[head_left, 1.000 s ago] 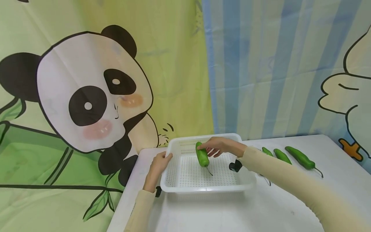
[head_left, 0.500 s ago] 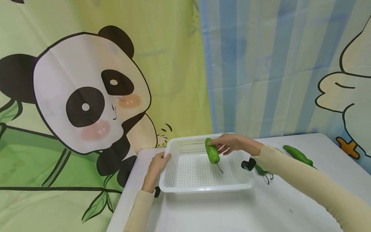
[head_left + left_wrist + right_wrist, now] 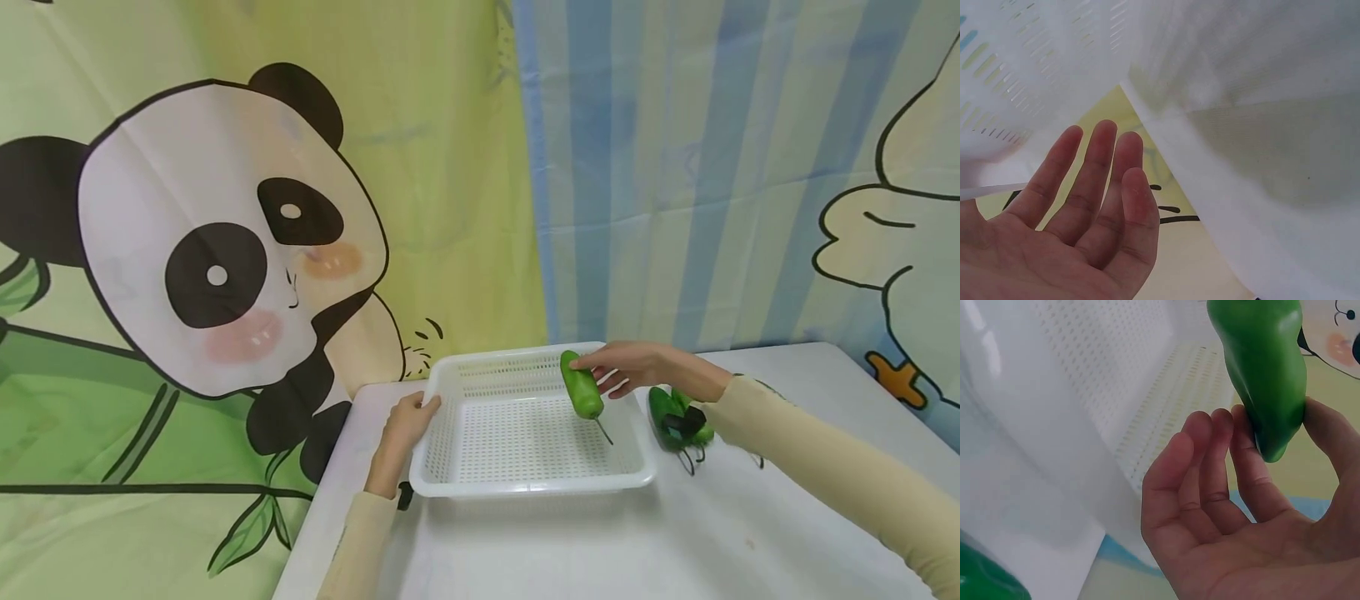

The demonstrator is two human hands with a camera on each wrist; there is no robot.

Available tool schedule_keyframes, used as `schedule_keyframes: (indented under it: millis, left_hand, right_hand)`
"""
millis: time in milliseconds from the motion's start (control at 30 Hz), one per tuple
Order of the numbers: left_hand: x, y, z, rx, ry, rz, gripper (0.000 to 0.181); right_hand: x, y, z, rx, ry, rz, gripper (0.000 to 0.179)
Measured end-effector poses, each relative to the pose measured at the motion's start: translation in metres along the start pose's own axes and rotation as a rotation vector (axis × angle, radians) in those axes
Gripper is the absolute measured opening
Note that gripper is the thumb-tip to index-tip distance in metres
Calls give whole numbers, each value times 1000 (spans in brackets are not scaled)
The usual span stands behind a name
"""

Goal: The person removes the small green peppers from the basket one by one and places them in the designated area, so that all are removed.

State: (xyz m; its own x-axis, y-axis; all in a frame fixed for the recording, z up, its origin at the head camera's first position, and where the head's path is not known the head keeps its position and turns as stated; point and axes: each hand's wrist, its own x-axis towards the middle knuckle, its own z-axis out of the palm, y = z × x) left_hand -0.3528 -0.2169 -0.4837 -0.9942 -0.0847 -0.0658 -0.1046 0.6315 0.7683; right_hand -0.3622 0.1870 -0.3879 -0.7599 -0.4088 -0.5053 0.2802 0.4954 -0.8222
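A white perforated plastic basket (image 3: 528, 488) stands on the white table in the head view. My left hand (image 3: 405, 425) holds its left side, the thumb over the rim; in the left wrist view the fingers (image 3: 1102, 147) lie below the rim, outside the basket wall. My right hand (image 3: 633, 367) pinches a green pepper (image 3: 582, 387) by its tip between thumb and index finger, over the basket's right part. The pepper's stem points down and toward me. In the right wrist view the other fingers (image 3: 1166, 469) curl loosely, away from the pepper (image 3: 1266, 369).
Several green peppers (image 3: 662, 412) lie on the table (image 3: 795, 508) just right of the basket, partly covered by the right wrist's black camera (image 3: 685, 422) and sleeve (image 3: 817, 467). Behind the table hangs a cartoon curtain (image 3: 465, 208) with a panda and blue stripes.
My right hand has moved right with the pepper, from above the basket's middle to near its right side. My left hand keeps its place on the basket's left rim.
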Motion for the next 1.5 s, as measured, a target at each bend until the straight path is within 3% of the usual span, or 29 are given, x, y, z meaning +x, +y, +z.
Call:
schedule_keyframes:
  millis: [500, 700, 933, 1200, 1267, 1400, 1500]
  left_hand:
    - [-1, 2, 0, 10, 2, 0, 52]
    - [0, 1, -1, -4, -7, -1, 52]
    - [-1, 2, -1, -7, -1, 0, 52]
    - [-2, 2, 0, -8, -4, -7, 53]
    - [-2, 2, 0, -7, -3, -8, 53]
    - [-1, 2, 0, -8, -3, -7, 52]
    - [0, 2, 0, -13, -6, -4, 51]
  right_hand:
    - [-38, 33, -47, 47, -26, -14, 29]
    - [-50, 50, -69, 60, 16, 21, 29]
    - [-66, 69, -86, 3, 22, 54, 37]
    - [-76, 107, -105, -14, 8, 101, 35]
    - [-79, 117, -112, -30, 16, 114, 42]
    - [-87, 135, -128, -56, 29, 134, 74]
    - [-92, 146, -141, -60, 46, 146, 79]
